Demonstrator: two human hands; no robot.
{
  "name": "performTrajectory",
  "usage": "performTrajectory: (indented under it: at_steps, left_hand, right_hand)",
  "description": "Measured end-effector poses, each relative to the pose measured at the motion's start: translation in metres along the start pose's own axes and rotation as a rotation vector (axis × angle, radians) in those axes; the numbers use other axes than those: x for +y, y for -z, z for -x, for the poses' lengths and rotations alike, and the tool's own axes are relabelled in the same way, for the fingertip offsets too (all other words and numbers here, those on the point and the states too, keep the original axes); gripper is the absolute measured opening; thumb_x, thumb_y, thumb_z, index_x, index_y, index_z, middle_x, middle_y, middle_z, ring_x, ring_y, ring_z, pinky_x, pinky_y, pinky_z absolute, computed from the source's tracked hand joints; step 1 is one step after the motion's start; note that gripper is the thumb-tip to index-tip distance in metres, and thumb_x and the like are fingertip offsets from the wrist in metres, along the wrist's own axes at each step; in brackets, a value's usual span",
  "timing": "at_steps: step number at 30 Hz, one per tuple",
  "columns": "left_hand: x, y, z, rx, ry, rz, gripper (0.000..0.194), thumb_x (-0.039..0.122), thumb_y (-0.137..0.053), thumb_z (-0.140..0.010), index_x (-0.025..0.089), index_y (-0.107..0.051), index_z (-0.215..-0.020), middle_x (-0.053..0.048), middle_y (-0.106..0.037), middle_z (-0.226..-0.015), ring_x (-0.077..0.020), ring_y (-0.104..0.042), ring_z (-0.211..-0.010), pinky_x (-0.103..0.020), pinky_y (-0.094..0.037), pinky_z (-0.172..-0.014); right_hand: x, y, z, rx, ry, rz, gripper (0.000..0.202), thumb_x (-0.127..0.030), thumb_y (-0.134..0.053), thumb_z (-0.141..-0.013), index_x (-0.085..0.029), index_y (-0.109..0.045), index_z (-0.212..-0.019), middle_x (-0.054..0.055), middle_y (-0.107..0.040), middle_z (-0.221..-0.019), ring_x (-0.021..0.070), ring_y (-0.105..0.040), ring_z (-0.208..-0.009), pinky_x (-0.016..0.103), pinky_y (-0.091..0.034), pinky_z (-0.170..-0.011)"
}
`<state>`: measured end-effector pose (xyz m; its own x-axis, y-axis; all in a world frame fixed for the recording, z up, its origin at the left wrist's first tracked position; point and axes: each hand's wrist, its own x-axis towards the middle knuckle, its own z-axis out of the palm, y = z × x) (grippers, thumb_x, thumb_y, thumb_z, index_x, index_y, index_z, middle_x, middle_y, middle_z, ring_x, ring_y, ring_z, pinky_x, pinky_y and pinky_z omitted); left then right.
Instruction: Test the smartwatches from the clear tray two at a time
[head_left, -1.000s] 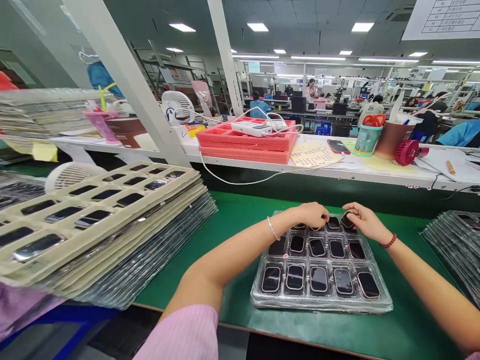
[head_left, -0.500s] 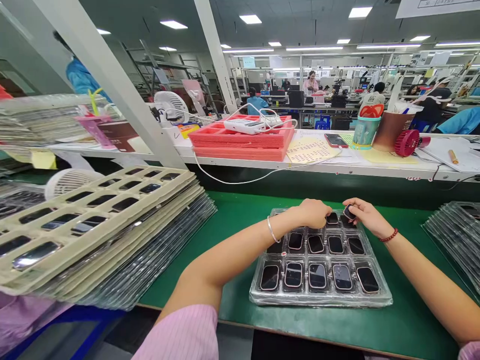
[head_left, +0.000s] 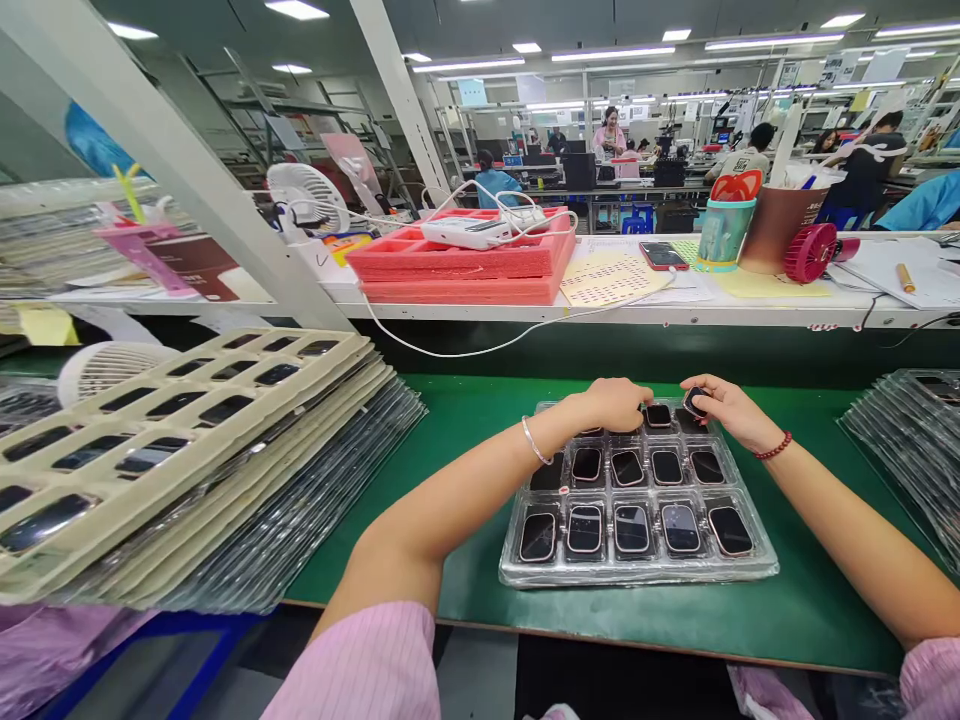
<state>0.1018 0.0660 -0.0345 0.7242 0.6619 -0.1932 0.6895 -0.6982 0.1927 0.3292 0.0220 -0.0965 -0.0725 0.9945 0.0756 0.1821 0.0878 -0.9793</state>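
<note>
A small dark rounded-rectangle screen piece point(head_left: 694, 401) is pinched between the fingertips of the right hand point(head_left: 731, 410) over the far row of the clear plastic compartment tray point(head_left: 750, 573). That row is pressed by the left hand point(head_left: 616, 402), fingers curled together. Left of the tray, beige slotted trays point(head_left: 187, 420) are stacked.

The right hand point(head_left: 731, 410) pinches a small screen point(head_left: 694, 401) over the tray's point(head_left: 637, 575) far row; the left hand point(head_left: 615, 403) rests just left, stacked trays point(head_left: 187, 440) farther left.

Both forearms reach forward, converging. The left hand point(head_left: 616, 403) lies palm-down, fingers curled under; the right hand point(head_left: 726, 408) pinches with thumb and fingertips.
</note>
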Motion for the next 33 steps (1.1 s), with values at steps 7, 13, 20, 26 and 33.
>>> performTrajectory:
  at_steps: [7, 13, 20, 26, 33]
  left_hand:
    - [0.001, -0.003, -0.001, 0.039, 0.032, 0.075, 0.063, 0.024, -0.053, -0.08, 0.028, -0.051, -0.142, -0.015, -0.07, -0.117, -0.0352, -0.065, -0.106, -0.041, -0.05, -0.084]
    - [0.003, -0.002, 0.004, -0.001, 0.031, -0.097, 0.058, 0.025, -0.047, -0.084, 0.029, -0.055, -0.141, -0.012, -0.067, -0.129, -0.033, -0.064, -0.113, -0.04, -0.052, -0.086]
    - [-0.002, 0.002, 0.024, -0.027, 0.0, -0.073, 0.051, 0.023, -0.043, -0.084, 0.032, -0.063, -0.131, -0.006, -0.07, -0.125, -0.0289, -0.065, -0.11, -0.036, -0.052, -0.084]
    - [-0.01, 0.002, 0.025, 0.1, 0.054, 0.025, 0.045, 0.021, -0.05, -0.08, 0.021, -0.067, -0.122, -0.014, -0.073, -0.108, -0.0307, -0.068, -0.098, -0.036, -0.051, -0.078]
    - [-0.012, -0.011, -0.002, 0.424, 0.181, 1.104, 0.024, 0.014, -0.052, -0.082, 0.013, -0.064, -0.103, -0.003, -0.065, -0.075, -0.0084, -0.057, -0.049, -0.019, -0.039, -0.047]
  right_hand:
    - [0.0, 0.0, -0.001, 0.016, -0.015, -0.025, 0.034, -0.034, -0.071, -0.076, -0.019, -0.065, -0.107, 0.003, -0.063, -0.09, 0.014, -0.058, -0.072, 0.024, -0.05, -0.055]
    - [0.001, 0.003, -0.002, -0.011, -0.032, -0.068, 0.041, -0.034, -0.072, -0.079, -0.019, -0.057, -0.114, -0.003, -0.059, -0.072, 0.0109, -0.059, -0.056, 0.022, -0.049, -0.048]
    - [-0.004, 0.004, -0.007, -0.042, -0.068, -0.103, 0.05, -0.019, -0.074, -0.071, -0.02, -0.056, -0.118, -0.001, -0.063, -0.085, 0.0104, -0.063, -0.058, 0.022, -0.052, -0.05]
    - [-0.008, -0.006, -0.01, -0.012, -0.036, -0.218, 0.045, -0.015, -0.075, -0.065, -0.017, -0.061, -0.108, -0.005, -0.063, -0.07, 0.0054, -0.051, -0.045, 0.017, -0.047, -0.041]
    - [-0.01, -0.034, -0.026, -0.044, -0.094, -0.47, 0.031, -0.014, -0.072, -0.071, -0.018, -0.06, -0.099, 0.004, -0.075, -0.085, 0.0099, -0.065, -0.052, 0.018, -0.052, -0.042]
